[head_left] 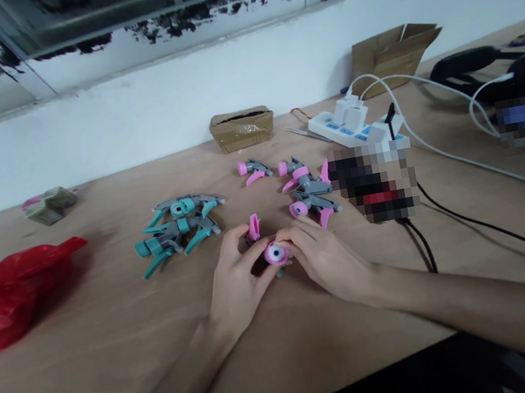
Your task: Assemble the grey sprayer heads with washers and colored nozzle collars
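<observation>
A pink and grey trigger spray head is between my two hands, its round pink collar turned up toward me and its pink trigger pointing away. My left hand is closed around the grey body. The fingers of my right hand pinch the collar's right side. Just beyond my hands lie several pink and grey spray heads. To the left is a group of teal and grey spray heads. Much of the held spray head's body is hidden by my fingers.
A red plastic bag lies at the left, near a small folded bundle. By the wall stand a small cardboard box and a larger open one. A white power strip with cables occupies the right side.
</observation>
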Motion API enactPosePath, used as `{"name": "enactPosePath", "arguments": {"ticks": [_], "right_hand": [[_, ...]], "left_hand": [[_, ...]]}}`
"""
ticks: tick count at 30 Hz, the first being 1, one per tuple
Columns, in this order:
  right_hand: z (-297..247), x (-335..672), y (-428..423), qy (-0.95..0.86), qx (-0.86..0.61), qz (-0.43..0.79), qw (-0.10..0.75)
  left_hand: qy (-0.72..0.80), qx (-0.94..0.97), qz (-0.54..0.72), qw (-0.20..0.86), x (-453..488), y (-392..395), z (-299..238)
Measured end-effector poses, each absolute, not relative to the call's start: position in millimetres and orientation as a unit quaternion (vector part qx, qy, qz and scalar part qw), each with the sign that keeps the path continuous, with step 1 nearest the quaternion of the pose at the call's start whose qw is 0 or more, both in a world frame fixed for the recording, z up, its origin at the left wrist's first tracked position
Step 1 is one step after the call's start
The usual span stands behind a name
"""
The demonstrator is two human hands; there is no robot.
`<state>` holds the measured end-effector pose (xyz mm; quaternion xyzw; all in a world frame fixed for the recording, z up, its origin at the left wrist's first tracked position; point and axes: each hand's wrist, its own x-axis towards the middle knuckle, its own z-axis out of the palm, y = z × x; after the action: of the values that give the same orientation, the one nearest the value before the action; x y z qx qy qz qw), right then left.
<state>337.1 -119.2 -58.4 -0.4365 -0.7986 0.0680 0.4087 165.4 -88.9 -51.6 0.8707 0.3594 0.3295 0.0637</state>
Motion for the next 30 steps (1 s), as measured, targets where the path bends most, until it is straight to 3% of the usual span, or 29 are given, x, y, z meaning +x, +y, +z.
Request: {"name": "enactPosePath", "arguments": {"ticks": [30], "right_hand": [[-39.9,350.1,-116.3,-0.83,-0.39,0.158,0.366]], "left_hand": [[0.347,0.882,0.311,0.072,164.3,-90.4,-50.4]]}}
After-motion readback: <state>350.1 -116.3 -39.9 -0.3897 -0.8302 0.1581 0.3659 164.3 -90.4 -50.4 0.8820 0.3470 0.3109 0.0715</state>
